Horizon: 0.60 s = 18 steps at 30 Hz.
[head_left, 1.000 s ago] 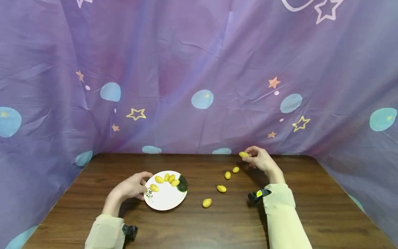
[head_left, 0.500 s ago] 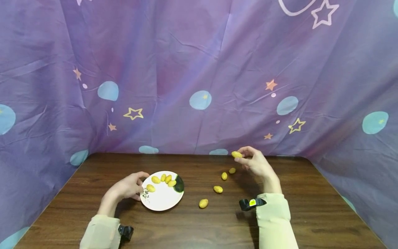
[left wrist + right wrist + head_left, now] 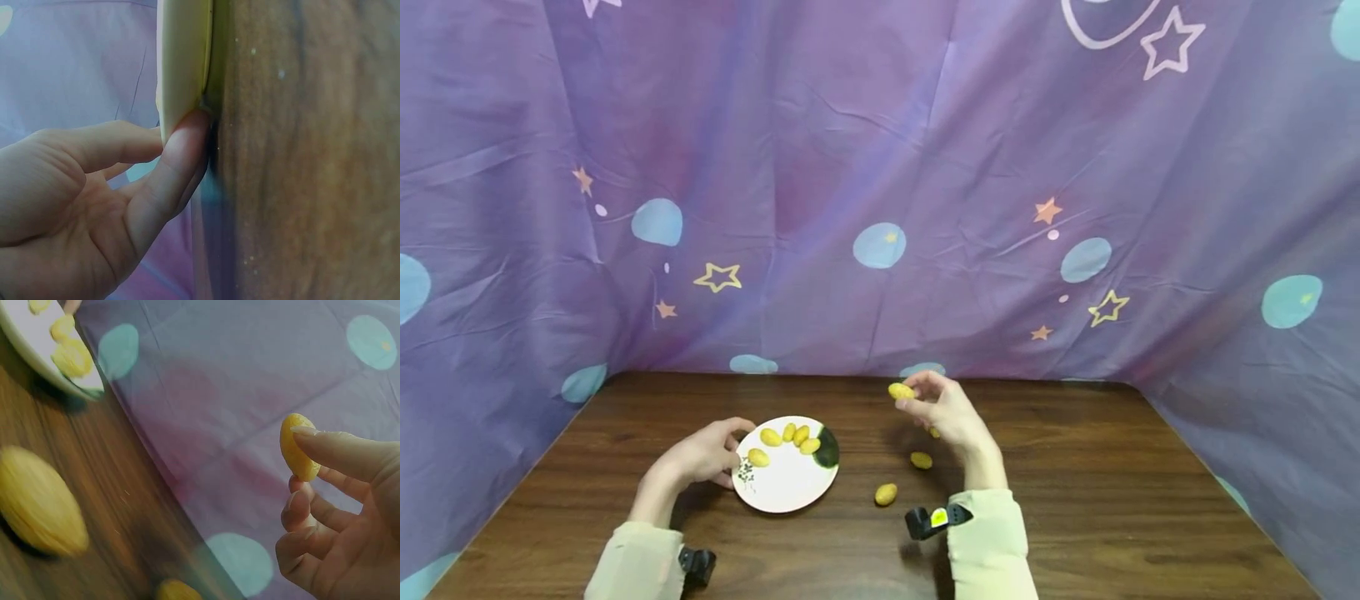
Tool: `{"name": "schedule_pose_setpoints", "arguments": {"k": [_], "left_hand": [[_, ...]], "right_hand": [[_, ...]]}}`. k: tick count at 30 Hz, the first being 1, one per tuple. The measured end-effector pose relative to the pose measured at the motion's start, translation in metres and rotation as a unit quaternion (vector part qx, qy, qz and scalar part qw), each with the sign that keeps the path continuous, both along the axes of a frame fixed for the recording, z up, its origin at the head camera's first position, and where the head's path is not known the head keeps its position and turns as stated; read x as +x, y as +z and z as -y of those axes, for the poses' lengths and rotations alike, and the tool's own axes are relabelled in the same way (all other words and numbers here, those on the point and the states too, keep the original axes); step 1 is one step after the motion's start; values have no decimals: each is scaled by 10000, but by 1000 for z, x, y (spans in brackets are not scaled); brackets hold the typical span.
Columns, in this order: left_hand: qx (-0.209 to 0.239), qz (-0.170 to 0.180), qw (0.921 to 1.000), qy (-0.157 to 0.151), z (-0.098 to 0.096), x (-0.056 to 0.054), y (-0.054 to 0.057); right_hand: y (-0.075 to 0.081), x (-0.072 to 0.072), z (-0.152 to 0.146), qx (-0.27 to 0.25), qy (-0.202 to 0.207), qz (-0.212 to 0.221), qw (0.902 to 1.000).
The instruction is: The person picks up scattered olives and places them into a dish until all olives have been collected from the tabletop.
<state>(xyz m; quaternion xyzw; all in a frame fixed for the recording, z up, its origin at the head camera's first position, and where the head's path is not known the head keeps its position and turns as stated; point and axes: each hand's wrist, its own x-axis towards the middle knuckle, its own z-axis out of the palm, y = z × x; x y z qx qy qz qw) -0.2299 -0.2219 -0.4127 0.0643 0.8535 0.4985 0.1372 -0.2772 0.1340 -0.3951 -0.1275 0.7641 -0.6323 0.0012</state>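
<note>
My left hand (image 3: 696, 457) pinches the left rim of a white round plate (image 3: 790, 487) with a dark green patch and a small leaf print. In the left wrist view, thumb and fingers close on the rim of the plate (image 3: 184, 62), at the tabletop. Several small yellow oval fruits (image 3: 771, 437) lie on the plate's far half. My right hand (image 3: 957, 421) holds another yellow oval fruit (image 3: 297, 450) between thumb and fingertips, raised above the table, right of the plate. Below that hand, one fruit (image 3: 934, 432) is partly hidden.
Two more yellow fruits, a nearer one (image 3: 886, 494) and a farther one (image 3: 921, 460), lie on the brown wooden table (image 3: 1112, 500) right of the plate. A purple curtain (image 3: 820, 167) with stars and blue spots hangs behind the table.
My right hand has carried its fruit leftward toward the plate, passing in front of the far loose fruits. The left hand still grips the plate. The head view has shifted slightly.
</note>
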Motion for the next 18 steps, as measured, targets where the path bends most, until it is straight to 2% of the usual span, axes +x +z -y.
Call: {"name": "schedule_pose_setpoints", "arguments": {"k": [4, 8, 18], "left_hand": [[-70, 14, 10000, 21, 0, -1, 0], [-118, -43, 9999, -31, 0, -3, 1], [-48, -75, 10000, -23, 0, -1, 1]], "right_hand": [[-4, 2, 15, 44, 90, 83, 9999], [-7, 2, 30, 301, 207, 35, 9993], [-17, 5, 69, 808, 993, -327, 9912]]}}
